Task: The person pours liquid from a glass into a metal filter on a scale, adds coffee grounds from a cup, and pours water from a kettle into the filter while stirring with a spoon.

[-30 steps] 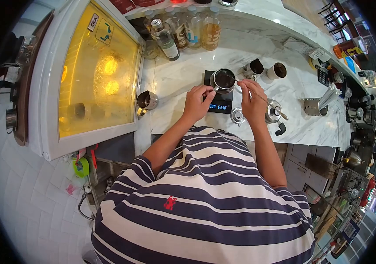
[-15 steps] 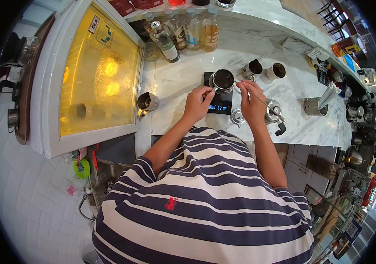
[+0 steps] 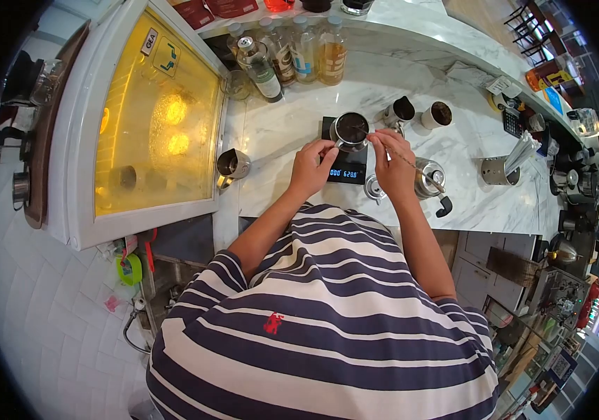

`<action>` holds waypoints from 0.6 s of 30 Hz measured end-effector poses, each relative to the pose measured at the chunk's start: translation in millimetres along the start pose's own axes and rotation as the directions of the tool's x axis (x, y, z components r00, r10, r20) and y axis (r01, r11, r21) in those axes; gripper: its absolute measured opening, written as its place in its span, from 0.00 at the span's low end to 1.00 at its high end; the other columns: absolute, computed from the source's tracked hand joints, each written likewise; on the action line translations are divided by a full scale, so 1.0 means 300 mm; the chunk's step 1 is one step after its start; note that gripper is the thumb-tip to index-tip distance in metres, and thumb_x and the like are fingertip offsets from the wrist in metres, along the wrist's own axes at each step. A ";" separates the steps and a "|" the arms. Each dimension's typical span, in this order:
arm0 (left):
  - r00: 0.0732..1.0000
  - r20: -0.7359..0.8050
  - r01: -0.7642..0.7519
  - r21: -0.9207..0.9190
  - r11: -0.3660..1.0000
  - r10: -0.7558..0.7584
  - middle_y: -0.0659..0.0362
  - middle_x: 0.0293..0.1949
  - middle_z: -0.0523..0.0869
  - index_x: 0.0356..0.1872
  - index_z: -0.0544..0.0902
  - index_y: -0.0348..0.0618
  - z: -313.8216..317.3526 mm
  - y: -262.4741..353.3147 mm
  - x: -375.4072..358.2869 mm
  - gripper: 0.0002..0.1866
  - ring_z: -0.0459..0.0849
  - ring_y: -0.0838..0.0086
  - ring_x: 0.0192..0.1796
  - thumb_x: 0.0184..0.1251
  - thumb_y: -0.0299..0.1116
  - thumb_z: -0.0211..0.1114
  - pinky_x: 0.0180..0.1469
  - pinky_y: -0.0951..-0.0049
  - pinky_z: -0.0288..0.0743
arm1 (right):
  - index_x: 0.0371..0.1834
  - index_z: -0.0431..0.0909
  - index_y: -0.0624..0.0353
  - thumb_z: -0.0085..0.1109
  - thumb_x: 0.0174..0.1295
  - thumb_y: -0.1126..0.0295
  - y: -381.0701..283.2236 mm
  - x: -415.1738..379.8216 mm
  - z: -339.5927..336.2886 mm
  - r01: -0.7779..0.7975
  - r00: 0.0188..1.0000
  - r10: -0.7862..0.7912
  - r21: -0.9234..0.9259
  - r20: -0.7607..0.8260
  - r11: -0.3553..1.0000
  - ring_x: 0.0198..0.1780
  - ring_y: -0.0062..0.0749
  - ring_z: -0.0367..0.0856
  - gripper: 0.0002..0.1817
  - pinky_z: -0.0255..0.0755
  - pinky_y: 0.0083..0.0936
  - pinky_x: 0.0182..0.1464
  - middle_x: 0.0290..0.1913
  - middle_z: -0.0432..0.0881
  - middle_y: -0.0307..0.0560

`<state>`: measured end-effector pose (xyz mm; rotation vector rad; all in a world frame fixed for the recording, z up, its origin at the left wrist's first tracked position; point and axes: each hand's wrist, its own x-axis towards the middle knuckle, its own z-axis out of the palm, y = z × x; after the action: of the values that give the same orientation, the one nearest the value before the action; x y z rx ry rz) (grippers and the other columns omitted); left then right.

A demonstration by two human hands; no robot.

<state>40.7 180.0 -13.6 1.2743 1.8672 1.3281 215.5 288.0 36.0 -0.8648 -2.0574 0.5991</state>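
My left hand point(image 3: 311, 166) pinches the near left side of a round metal pot point(image 3: 347, 148). Dark liquid point(image 3: 353, 127) fills the pot, which stands on a black digital scale point(image 3: 356, 168) with a lit display. My right hand point(image 3: 393, 161) has its fingers closed on a long bar spoon with a twisted shaft point(image 3: 407, 160). One end of it reaches into the pot; the other sticks out past my hand. A small metal lid point(image 3: 374, 187) lies beside the scale. Close to my right hand stands a metal kettle point(image 3: 428, 179) with a black handle.
Behind are a metal jug point(image 3: 402, 108) and a white cup point(image 3: 441, 112), both with dark contents. Another metal jug point(image 3: 232, 165) stands left by a yellow-lit glass-door cabinet point(image 3: 159, 119). Several bottles point(image 3: 299, 52) line the back; a metal holder point(image 3: 499, 171) with straws stands right.
The bar spoon and my right hand have shifted slightly left over the pot. The digits on the scale have changed. My left hand stays at the pot.
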 end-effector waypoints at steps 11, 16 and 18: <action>0.998 -0.051 0.021 -0.063 0.998 -0.024 0.55 0.41 0.90 0.51 0.87 0.36 -0.026 -0.046 -0.008 0.12 0.84 0.72 0.43 0.73 0.32 0.67 0.52 0.70 0.78 | 0.44 0.89 0.59 0.65 0.70 0.71 -0.009 0.016 -0.026 -0.054 0.999 0.054 -0.011 0.008 0.998 0.49 0.45 0.86 0.06 0.75 0.36 0.54 0.44 0.90 0.49; 0.999 -0.023 0.022 -0.073 0.997 -0.024 0.56 0.41 0.89 0.50 0.88 0.36 -0.027 -0.027 -0.010 0.12 0.84 0.72 0.43 0.73 0.33 0.68 0.52 0.70 0.78 | 0.44 0.89 0.59 0.64 0.70 0.71 -0.014 0.016 0.009 -0.035 0.999 0.034 0.039 0.009 0.999 0.49 0.44 0.86 0.06 0.74 0.36 0.54 0.44 0.90 0.49; 1.000 -0.007 0.003 -0.076 0.997 -0.004 0.55 0.41 0.90 0.49 0.87 0.36 -0.018 -0.019 -0.008 0.12 0.84 0.72 0.43 0.73 0.33 0.68 0.52 0.70 0.78 | 0.44 0.89 0.59 0.64 0.70 0.71 -0.012 0.024 0.006 -0.043 0.999 0.043 -0.008 0.003 0.999 0.49 0.44 0.86 0.06 0.74 0.37 0.55 0.44 0.90 0.49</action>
<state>35.0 174.9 -16.9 1.2285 1.8050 1.3908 209.6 291.0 41.0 -0.9155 -2.0497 0.6166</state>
